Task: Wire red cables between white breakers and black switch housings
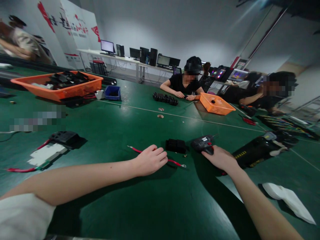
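Note:
My left hand point(153, 160) is closed around the middle of a short red cable point(177, 163). A bare metal lug shows at the cable's right end, and another metal tip sticks out to the left of the fingers. My right hand point(222, 160) grips the handle of a dark cordless drill point(202, 144), whose thin bit points away to the upper right. Between the hands, just beyond the cable, a black rectangular block point(175, 145) lies on the green table point(160, 206). A tiny screw-like piece point(185, 155) rests near the block.
Left of me lie a white module point(47, 154) and a black block point(64, 137) with red cables. An orange basket point(62, 91) of black parts and a blue bin point(112, 93) stand farther back. To the right are a black cylindrical item point(257, 150) and a white object point(287, 200). Co-workers sit opposite.

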`<state>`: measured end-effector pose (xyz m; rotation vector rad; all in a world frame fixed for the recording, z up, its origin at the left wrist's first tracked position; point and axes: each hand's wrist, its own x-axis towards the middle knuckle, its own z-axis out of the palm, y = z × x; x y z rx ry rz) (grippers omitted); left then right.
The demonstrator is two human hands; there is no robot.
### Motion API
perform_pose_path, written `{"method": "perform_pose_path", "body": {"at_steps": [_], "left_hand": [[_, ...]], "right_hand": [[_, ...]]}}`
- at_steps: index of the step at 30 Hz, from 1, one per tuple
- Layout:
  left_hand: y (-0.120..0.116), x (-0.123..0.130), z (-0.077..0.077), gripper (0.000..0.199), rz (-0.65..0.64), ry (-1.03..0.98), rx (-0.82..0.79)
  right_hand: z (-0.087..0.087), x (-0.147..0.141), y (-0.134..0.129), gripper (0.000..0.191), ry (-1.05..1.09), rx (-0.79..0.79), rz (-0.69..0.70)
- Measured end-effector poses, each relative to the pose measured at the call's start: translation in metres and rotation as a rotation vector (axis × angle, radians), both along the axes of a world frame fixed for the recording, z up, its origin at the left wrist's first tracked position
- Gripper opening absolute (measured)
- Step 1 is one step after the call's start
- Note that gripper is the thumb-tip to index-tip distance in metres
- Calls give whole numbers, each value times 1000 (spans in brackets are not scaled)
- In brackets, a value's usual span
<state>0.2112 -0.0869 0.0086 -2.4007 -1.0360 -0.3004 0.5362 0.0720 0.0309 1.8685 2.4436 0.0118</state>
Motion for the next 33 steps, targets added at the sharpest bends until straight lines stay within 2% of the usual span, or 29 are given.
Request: {"method": "perform_pose_path", "body": {"at_steps": [5,7,9,12,15,19,25,33], "left_hand": [[0,1,-2,16,15,-13,-15],[1,2,-2,16,22,-12,-10],[1,2,-3,14,26,-12,4],[1,2,-4,14,26,-14,19],[1,2,-4,14,22,-7,24],[1,1,-3,16,11,-5,31],[0,1,-3,16,17,-4,28],[-2,1,-1,17,45,13,21]], "right_hand": [[6,-19,-35,42,-120,353,80],[6,-30,-48,38,-31,481,181],[1,-41,-56,36,114,543,331],[-14,-55,-58,37,292,506,529],[-28,-65,-55,45,344,414,602],[-35,-68,-48,50,348,312,627],[-33,-65,-43,53,392,181,647],[-29,-67,-45,50,412,189,599]]}}
